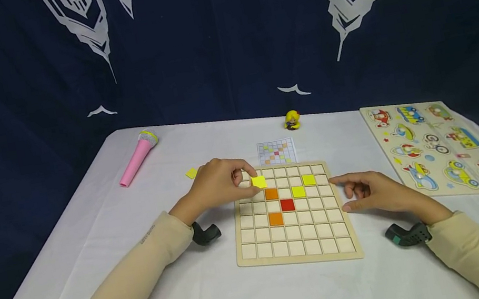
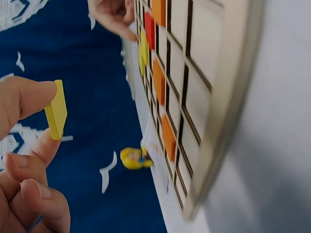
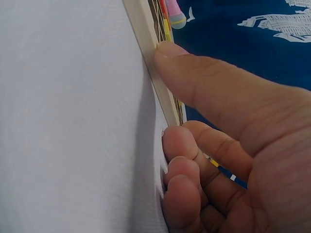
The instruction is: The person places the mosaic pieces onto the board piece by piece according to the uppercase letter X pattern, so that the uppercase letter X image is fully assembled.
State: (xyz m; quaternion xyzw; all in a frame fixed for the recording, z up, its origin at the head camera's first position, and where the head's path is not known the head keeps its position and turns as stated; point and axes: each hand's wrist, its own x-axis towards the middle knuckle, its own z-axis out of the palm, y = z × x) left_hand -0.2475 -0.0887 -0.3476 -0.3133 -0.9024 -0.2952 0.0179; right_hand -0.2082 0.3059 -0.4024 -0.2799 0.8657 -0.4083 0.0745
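A square wooden grid board (image 1: 300, 261) lies mid-table. Between thumb and index finger, my left hand (image 1: 217, 184) pinches a yellow square tile (image 1: 258, 182) above the board's far left part. The left wrist view shows the tile edge-on, apart from the board. Set in the grid are orange tiles (image 1: 276, 219), a red tile (image 1: 287, 205) and yellow tiles (image 1: 309, 180); the left wrist view shows an orange tile (image 2: 168, 138) that my left hand hides in the head view. My right hand (image 1: 374, 193) touches the board's right edge, thumb against the rim, other fingers loosely bent.
A loose yellow tile (image 1: 191, 173) lies left of the board. Behind the board are a printed grid card (image 1: 276, 152) and a small yellow-haired figurine (image 1: 292, 120). A pink toy microphone (image 1: 137, 159) lies back left, a picture puzzle board (image 1: 441, 146) on the right.
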